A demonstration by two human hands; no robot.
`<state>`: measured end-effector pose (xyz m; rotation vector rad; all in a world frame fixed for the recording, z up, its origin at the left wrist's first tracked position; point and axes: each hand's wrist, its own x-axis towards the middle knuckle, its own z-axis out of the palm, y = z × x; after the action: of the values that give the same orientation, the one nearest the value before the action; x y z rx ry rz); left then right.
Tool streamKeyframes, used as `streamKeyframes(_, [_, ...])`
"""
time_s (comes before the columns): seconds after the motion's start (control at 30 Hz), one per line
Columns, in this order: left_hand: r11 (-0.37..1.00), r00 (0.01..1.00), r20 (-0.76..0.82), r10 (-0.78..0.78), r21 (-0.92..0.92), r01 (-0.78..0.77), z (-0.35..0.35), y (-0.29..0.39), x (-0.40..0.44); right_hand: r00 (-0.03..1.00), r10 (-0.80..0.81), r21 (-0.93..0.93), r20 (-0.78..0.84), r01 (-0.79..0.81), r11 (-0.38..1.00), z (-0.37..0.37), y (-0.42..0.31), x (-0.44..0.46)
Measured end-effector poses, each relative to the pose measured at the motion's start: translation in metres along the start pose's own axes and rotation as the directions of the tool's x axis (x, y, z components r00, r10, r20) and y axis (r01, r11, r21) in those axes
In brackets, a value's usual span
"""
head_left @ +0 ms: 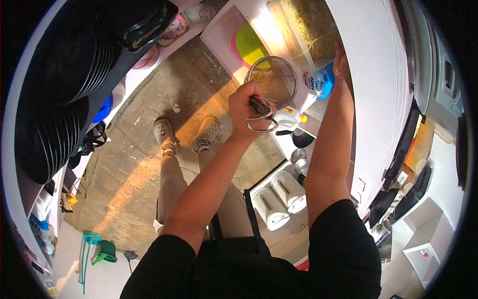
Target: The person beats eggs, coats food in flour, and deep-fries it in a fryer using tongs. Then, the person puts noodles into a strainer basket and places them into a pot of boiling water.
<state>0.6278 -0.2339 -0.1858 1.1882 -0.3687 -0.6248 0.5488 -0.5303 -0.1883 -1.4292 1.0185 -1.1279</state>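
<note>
My left hand (249, 107) is closed around the dark handle of a round wire-mesh strainer (284, 82), with a metal loop sticking out below the fist. Yellowish bits show through the mesh; I cannot tell whether they lie in it or behind it. My right hand (341, 62) is in shade beside a blue-and-white packet (323, 82), at the edge of a clear container (294, 37) of yellow noodle-like strands. Its fingers are mostly hidden, so any grip is unclear. Beyond the strainer is a yellow-green basin (249, 45) with a pink rim.
Below the strainer stand a white jug with a yellow cap (302, 118), a small black pan (301, 138) and two white appliances (271, 209). A white cabinet (373, 99) runs along the right. Dark racks (64, 74) stand at left, with concrete floor (124, 164) between.
</note>
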Motion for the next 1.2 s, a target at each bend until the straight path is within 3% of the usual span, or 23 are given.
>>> streamKeyframes(0.07, [1.000,1.000,-0.009,0.009,-0.023,-0.009,-0.003,-0.004,-0.002,0.997,0.076,0.077,0.019,-0.077,0.994,0.016,0.004,-0.012])
streamKeyframes(0.1, [0.999,1.000,-0.015,0.017,-0.046,-0.017,-0.004,-0.005,-0.003,0.900,0.356,-0.186,0.251,-0.316,0.930,0.017,0.011,-0.015])
streamKeyframes(0.13, [0.999,1.000,-0.015,0.015,-0.044,-0.016,-0.006,-0.006,-0.005,0.678,0.630,-0.475,0.378,-0.442,0.761,0.018,0.015,-0.018])
streamKeyframes(0.17, [1.000,1.000,-0.007,-0.011,-0.011,0.011,-0.007,-0.007,-0.007,0.678,0.630,-0.473,0.378,-0.443,0.761,0.016,0.021,-0.019])
streamKeyframes(0.23, [0.999,0.999,-0.003,-0.033,0.027,0.033,-0.011,-0.007,-0.008,0.827,0.409,-0.713,0.385,-0.015,0.701,0.007,0.040,-0.013])
streamKeyframes(0.3, [0.999,0.999,-0.023,-0.031,-0.022,0.031,-0.013,-0.008,-0.009,0.833,0.438,-0.747,0.338,-0.046,0.664,0.006,0.033,-0.010])
streamKeyframes(0.37, [0.997,0.998,-0.022,-0.058,-0.043,0.057,-0.016,-0.007,-0.011,0.889,0.393,-0.948,0.235,0.121,0.294,0.011,0.014,-0.003])
streamKeyframes(0.43, [0.994,0.996,-0.023,-0.081,-0.070,0.079,-0.018,-0.006,-0.011,0.915,0.351,-0.980,0.201,0.187,0.074,0.010,0.011,0.005])
streamKeyframes(0.5, [0.993,0.994,-0.044,-0.096,-0.080,0.092,-0.018,-0.006,-0.011,0.936,-0.025,-0.936,0.351,0.350,-0.017,0.011,0.012,0.019])
streamKeyframes(0.87, [0.997,0.997,-0.054,-0.064,-0.046,0.061,-0.032,-0.014,-0.017,0.945,-0.156,-0.957,0.287,0.291,-0.002,-0.002,0.021,0.048])
streamKeyframes(0.93, [0.994,0.995,-0.054,-0.079,-0.082,0.074,-0.034,-0.011,-0.019,0.954,-0.134,-0.963,0.269,0.271,-0.007,-0.004,0.020,0.040])
streamKeyframes(1.0, [0.996,0.996,-0.053,-0.075,0.048,0.077,-0.041,-0.006,-0.021,0.969,-0.086,-0.973,0.230,0.229,-0.020,-0.008,0.018,0.030])
streamKeyframes(1.1, [0.995,0.996,-0.023,-0.084,0.050,0.085,-0.055,0.006,-0.025,0.987,0.036,-0.984,0.158,0.161,-0.076,-0.007,0.022,0.018])
streamKeyframes(1.2, [0.986,0.997,0.013,-0.078,0.146,0.075,-0.071,0.014,-0.028,0.991,0.032,-0.987,0.128,0.130,-0.099,-0.004,0.024,0.028])
